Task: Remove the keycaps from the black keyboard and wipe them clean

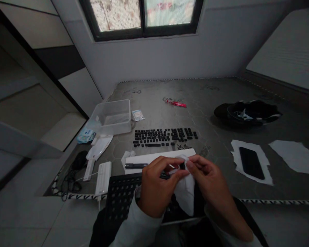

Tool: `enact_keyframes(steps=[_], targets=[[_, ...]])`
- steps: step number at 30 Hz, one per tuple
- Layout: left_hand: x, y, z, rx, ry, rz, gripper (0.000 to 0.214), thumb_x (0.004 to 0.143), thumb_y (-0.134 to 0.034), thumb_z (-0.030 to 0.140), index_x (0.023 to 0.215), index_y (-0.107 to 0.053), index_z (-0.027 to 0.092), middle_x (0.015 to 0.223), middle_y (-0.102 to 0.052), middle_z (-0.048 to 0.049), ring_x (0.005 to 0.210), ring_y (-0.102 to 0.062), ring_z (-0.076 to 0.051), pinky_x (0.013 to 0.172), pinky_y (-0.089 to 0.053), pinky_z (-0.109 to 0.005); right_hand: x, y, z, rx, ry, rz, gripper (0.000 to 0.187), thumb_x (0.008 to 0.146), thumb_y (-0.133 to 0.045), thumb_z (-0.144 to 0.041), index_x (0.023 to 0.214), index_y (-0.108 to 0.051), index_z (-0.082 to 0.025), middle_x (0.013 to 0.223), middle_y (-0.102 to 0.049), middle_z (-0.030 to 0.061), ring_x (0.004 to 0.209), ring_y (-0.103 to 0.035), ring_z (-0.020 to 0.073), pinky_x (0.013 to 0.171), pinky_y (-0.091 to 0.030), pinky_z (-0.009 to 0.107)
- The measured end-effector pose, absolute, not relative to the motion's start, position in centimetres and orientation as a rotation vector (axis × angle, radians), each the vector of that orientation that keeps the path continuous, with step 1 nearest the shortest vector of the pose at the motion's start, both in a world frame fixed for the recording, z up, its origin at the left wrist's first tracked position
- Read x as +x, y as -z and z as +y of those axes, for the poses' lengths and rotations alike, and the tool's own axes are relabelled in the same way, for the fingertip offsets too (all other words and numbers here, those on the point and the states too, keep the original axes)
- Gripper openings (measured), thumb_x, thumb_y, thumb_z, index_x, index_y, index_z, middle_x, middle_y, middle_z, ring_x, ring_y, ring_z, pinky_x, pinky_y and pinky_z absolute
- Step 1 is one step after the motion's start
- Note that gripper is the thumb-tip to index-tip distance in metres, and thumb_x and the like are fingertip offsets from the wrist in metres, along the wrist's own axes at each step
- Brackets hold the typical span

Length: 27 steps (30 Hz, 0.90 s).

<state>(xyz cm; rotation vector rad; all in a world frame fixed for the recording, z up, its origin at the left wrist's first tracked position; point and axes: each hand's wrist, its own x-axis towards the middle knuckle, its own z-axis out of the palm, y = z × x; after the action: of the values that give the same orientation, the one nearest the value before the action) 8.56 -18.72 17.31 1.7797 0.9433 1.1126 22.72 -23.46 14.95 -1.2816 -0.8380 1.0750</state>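
My left hand [157, 187] is closed in a pinch on a small black keycap [182, 165], above my lap. Pressed against that keycap is a white wipe [184, 195], pinched in my right hand [212, 178] and hanging down between both hands. Under my hands lies a black keyboard base [122, 195] with its keycaps off, partly hidden by my left arm. Beyond it, loose black keycaps [153, 136] are laid out in rows on the grey mat.
A clear plastic box [109, 118] stands at the left, near a wipe packet [86, 135] and a white power strip [103, 178]. A white board [154, 157] lies behind the keyboard. At the right are a phone [251, 162] on a wipe and a black bag [247, 113].
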Motion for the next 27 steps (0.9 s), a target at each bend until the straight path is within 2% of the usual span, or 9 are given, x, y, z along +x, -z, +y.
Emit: enact_keyframes(steps=[6, 10, 14, 18, 20, 25, 27], targets=[[8.4, -17.3, -18.4, 1.457, -0.975, 0.891, 0.014, 0.076, -0.077, 0.026, 0.089, -0.074, 0.021, 0.087, -0.075, -0.0006, 0.078, -0.067, -0.013, 0.072, -0.051, -0.020, 23.0, -14.3, -23.5, -1.188, -1.203, -0.795, 0.026, 0.085, -0.065, -0.046, 0.100, -0.062, -0.025, 0.072, -0.065, -0.0011, 0.057, -0.057, 0.0129, 0.052, -0.042, 0.022], [8.1, -17.1, -17.7, 1.276, -0.884, 0.824, 0.016, 0.077, -0.076, 0.028, 0.089, -0.072, 0.018, 0.087, -0.074, -0.0024, 0.077, -0.068, -0.013, 0.070, -0.053, -0.019, 22.6, -14.5, -23.6, -1.275, -1.021, -0.834, 0.027, 0.086, -0.064, -0.044, 0.107, -0.057, -0.029, 0.072, -0.063, -0.0040, 0.053, -0.052, 0.0104, 0.048, -0.039, 0.020], [8.0, -17.0, -17.5, 1.316, -0.963, 0.880, 0.015, 0.077, -0.075, 0.029, 0.088, -0.072, 0.018, 0.087, -0.074, -0.0023, 0.079, -0.068, -0.013, 0.071, -0.053, -0.020, 22.5, -14.7, -23.8, -1.427, -0.795, -1.063, 0.017, 0.089, -0.061, -0.038, 0.099, -0.067, -0.026, 0.089, -0.069, 0.0007, 0.077, -0.063, 0.0151, 0.063, -0.047, 0.023], [7.8, -17.2, -17.9, 1.495, -0.950, 0.933, 0.013, 0.078, -0.075, 0.029, 0.087, -0.075, 0.021, 0.086, -0.075, -0.0024, 0.080, -0.068, -0.015, 0.072, -0.053, -0.024, 22.6, -15.3, -23.8, -1.376, -0.828, -1.213, 0.022, 0.090, -0.059, -0.038, 0.104, -0.070, -0.023, 0.098, -0.071, 0.0045, 0.089, -0.065, 0.0197, 0.080, -0.051, 0.030], [7.7, -17.3, -18.1, 1.600, -0.946, 0.911, 0.011, 0.080, -0.073, 0.028, 0.089, -0.076, 0.022, 0.086, -0.074, -0.0019, 0.080, -0.068, -0.015, 0.072, -0.053, -0.024, 22.6, -15.5, -23.6, -1.336, -0.868, -1.248, 0.022, 0.089, -0.061, -0.039, 0.100, -0.071, -0.022, 0.096, -0.072, 0.0051, 0.091, -0.065, 0.0201, 0.083, -0.051, 0.031], [7.4, -17.4, -18.1, 1.769, -0.967, 0.923, 0.011, 0.083, -0.070, 0.025, 0.092, -0.075, 0.025, 0.091, -0.073, -0.0001, 0.084, -0.068, -0.015, 0.076, -0.052, -0.025, 22.5, -15.1, -23.2, -1.274, -0.915, -1.064, 0.020, 0.079, -0.072, -0.039, 0.092, -0.068, -0.024, 0.086, -0.070, 0.0002, 0.078, -0.064, 0.0149, 0.066, -0.051, 0.024], [7.3, -17.4, -18.1, 1.807, -0.969, 0.922, 0.011, 0.083, -0.070, 0.025, 0.093, -0.074, 0.026, 0.091, -0.073, 0.0009, 0.085, -0.068, -0.015, 0.076, -0.052, -0.025, 22.6, -14.9, -23.2, -1.262, -0.918, -1.014, 0.020, 0.077, -0.075, -0.039, 0.089, -0.069, -0.024, 0.083, -0.070, -0.0007, 0.074, -0.064, 0.0139, 0.064, -0.050, 0.024]])
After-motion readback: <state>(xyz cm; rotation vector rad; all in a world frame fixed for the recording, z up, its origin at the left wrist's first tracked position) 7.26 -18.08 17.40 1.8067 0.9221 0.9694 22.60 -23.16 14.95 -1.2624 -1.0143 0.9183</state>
